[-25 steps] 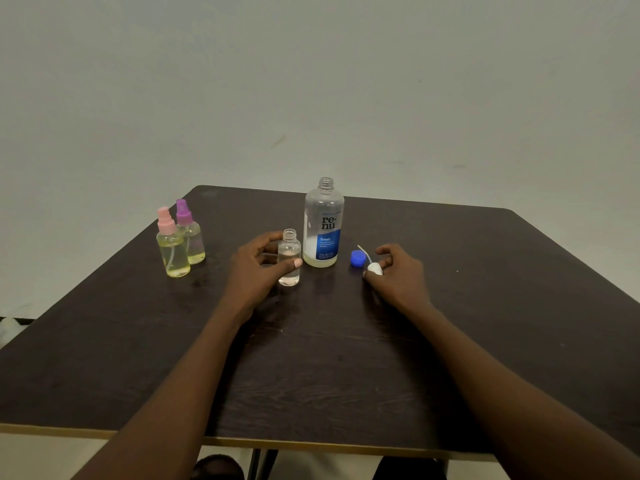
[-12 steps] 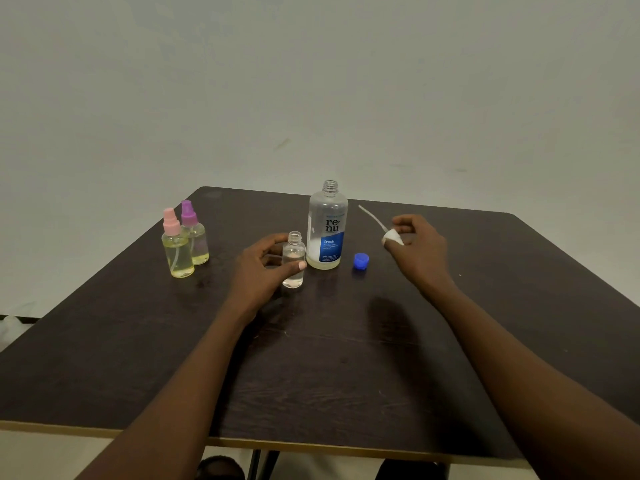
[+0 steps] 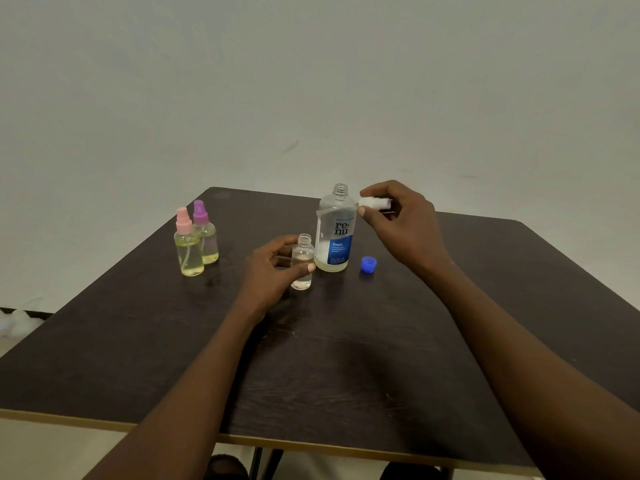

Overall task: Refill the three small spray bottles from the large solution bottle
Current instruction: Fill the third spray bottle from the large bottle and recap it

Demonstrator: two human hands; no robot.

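A small clear spray bottle [image 3: 302,259], uncapped and partly filled, stands on the dark table [image 3: 346,368]. My left hand [image 3: 273,271] holds it between thumb and fingers. Right beside it stands the large solution bottle [image 3: 336,233], open, with a blue and white label. My right hand [image 3: 401,223] is raised next to the large bottle's shoulder and pinches the white spray head [image 3: 375,202], whose thin dip tube crosses in front of that bottle. Two capped small spray bottles with yellowish liquid stand at the left: a pink-topped one [image 3: 187,247] and a purple-topped one [image 3: 206,233].
A blue cap [image 3: 368,265] lies on the table just right of the large bottle. The table's near edge has a light wooden trim [image 3: 104,424]. A plain pale wall is behind the table.
My right hand lifted the white spray head off the table and carried it up and left, to beside the large bottle's neck. My left hand kept its hold on the small clear bottle.
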